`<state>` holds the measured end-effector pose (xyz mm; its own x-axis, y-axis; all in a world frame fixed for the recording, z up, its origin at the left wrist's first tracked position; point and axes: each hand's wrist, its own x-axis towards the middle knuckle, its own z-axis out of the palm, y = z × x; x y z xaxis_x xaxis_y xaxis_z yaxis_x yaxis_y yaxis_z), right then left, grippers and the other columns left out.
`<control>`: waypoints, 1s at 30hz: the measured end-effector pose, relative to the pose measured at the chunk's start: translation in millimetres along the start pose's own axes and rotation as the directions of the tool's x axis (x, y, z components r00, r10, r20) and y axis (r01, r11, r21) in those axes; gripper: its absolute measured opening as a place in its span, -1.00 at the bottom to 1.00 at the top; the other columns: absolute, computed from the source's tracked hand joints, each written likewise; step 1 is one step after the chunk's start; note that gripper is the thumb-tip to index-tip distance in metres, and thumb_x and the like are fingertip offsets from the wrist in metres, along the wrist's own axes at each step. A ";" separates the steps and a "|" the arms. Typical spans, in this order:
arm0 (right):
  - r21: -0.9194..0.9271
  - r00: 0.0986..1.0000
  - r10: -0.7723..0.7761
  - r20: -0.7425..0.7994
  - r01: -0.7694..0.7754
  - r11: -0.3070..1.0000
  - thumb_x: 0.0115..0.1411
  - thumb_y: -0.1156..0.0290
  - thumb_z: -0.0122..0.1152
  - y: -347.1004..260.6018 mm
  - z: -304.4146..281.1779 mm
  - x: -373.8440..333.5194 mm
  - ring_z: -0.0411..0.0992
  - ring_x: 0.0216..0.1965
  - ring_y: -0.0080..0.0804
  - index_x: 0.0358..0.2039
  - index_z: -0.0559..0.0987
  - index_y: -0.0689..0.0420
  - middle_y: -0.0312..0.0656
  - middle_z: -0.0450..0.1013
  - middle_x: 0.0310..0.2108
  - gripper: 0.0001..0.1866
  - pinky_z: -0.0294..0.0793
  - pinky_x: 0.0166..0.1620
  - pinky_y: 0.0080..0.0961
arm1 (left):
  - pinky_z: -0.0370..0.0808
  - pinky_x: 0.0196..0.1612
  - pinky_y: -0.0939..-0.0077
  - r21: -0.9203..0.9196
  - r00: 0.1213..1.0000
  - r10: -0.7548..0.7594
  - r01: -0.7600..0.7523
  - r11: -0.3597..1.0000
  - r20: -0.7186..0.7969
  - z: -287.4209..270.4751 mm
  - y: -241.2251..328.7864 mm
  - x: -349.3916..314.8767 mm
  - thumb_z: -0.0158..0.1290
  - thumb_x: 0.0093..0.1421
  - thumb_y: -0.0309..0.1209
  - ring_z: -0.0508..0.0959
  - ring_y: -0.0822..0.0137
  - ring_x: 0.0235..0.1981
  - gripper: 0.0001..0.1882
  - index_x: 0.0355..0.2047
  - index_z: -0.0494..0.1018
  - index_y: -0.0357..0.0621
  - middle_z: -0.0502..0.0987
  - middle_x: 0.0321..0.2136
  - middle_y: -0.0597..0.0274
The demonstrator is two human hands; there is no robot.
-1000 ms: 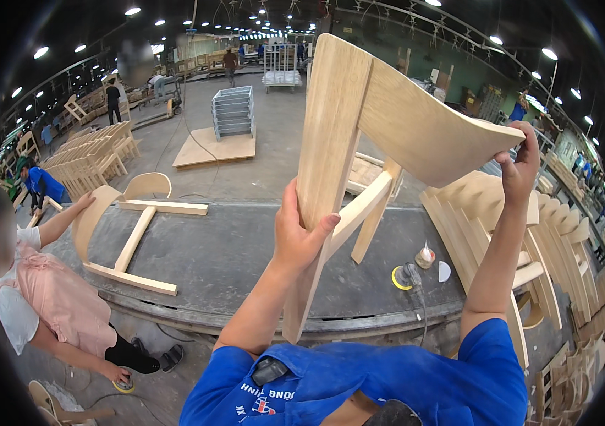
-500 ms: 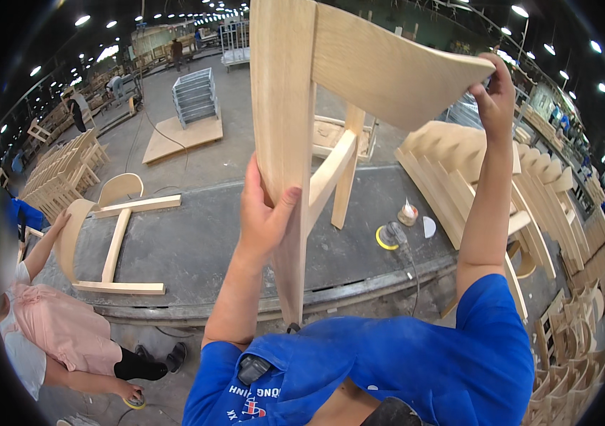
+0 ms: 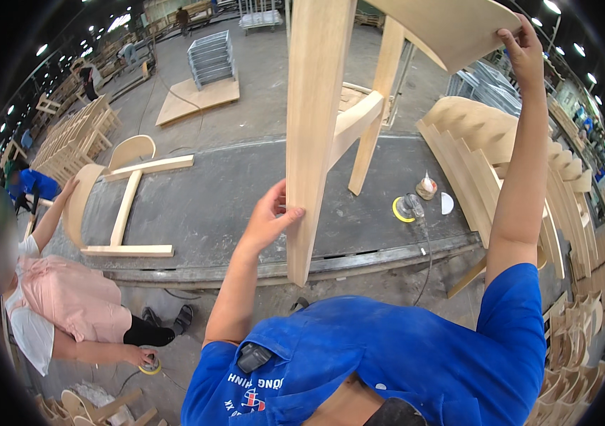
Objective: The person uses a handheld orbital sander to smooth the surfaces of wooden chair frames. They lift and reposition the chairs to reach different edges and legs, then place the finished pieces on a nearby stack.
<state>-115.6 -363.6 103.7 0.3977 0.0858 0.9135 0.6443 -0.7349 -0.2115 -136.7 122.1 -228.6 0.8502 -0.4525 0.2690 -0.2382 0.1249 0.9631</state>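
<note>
Both of my hands hold a pale wooden chair back frame (image 3: 320, 121), tilted up above the workbench (image 3: 231, 192). It has two long legs, a crossbar and a curved backrest (image 3: 451, 35) that runs out of the upper edge. My left hand (image 3: 268, 219) grips the near leg close to its lower end, thumb on the front face and fingers partly hidden behind. Up at the right, my right hand (image 3: 524, 53) is closed on the backrest's outer corner. On the bench below lie a sander with a yellow rim (image 3: 407, 208), a small container (image 3: 426, 187) and a white half-round piece (image 3: 447, 204).
Another chair back frame (image 3: 126, 206) lies on the bench's left part. A person (image 3: 68, 298) there touches it and holds a second sander (image 3: 150, 365) low down. Stacked chair frames (image 3: 458, 149) stand at the right. A grey rack (image 3: 211, 58) rests on a board beyond.
The chair back frame has risen and shifted right, its near leg's lower end now higher. My left hand sits nearer that end. My right hand has moved up and right with the backrest.
</note>
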 end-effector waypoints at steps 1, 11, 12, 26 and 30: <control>-0.028 1.000 -0.004 -0.018 0.004 1.000 0.15 0.20 0.32 -2.0 3.7 1.7 0.36 -0.12 -0.61 0.02 0.44 0.19 -0.32 0.46 -0.17 -0.50 0.29 -0.03 -0.65 | 0.41 0.01 0.37 0.045 0.998 -0.056 0.056 0.997 -0.005 1.9 -6.8 -3.4 0.24 0.09 -0.29 0.45 0.31 -0.03 -0.25 0.22 0.18 -0.28 0.45 -0.05 0.09; 0.064 0.972 0.221 -0.079 -0.217 0.974 0.09 0.09 0.36 9.5 10.4 13.9 0.43 -0.08 -0.47 0.06 0.45 0.16 -0.20 0.50 -0.13 -0.40 0.32 0.04 -0.55 | 0.22 0.22 0.26 0.157 0.998 0.053 -0.057 0.986 0.025 40.3 -23.7 -1.7 0.24 0.08 -0.24 0.27 0.11 0.22 -0.05 0.34 -0.09 -0.15 0.31 0.14 -0.11; -0.138 0.942 0.112 -0.316 -0.163 0.977 0.07 0.02 0.37 9.2 18.5 9.3 0.36 0.05 -0.37 0.08 0.42 0.17 -0.09 0.42 -0.01 -0.33 0.31 0.06 -0.47 | 0.23 0.22 0.26 0.189 0.993 0.098 -0.109 0.976 0.067 53.2 -21.4 1.0 0.22 0.08 -0.24 0.30 0.04 0.21 0.00 0.35 -0.20 -0.16 0.27 0.17 -0.17; -0.414 0.911 0.310 -0.274 -0.402 0.817 -0.03 0.02 0.33 -100.5 132.2 -74.7 0.26 0.15 0.13 0.20 0.17 0.38 0.21 0.27 0.12 -0.05 0.30 0.14 -0.16 | 0.47 -0.14 0.39 0.114 0.822 0.116 -0.214 0.970 0.558 179.4 -6.5 46.3 0.07 0.20 -0.36 0.52 0.21 -0.30 -0.07 0.38 -0.33 -0.05 0.46 -0.19 0.00; -0.678 0.932 0.149 -0.329 -0.344 0.649 0.00 0.14 0.30 -65.4 120.9 -72.7 0.36 0.00 0.18 0.24 0.14 0.24 0.17 0.33 0.02 -0.13 0.35 0.08 -0.10 | 0.48 -0.16 0.45 0.165 0.845 0.017 -0.124 0.978 0.534 150.8 -33.4 45.3 0.09 0.21 -0.34 0.52 0.36 -0.31 -0.26 0.33 0.01 -0.07 0.52 -0.25 0.15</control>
<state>-107.6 -240.4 9.1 0.2516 -0.2512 0.9347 -0.1613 -0.9631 -0.2154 -161.0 -35.7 -248.9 0.4642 -0.8518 0.2429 -0.4162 0.0324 0.9087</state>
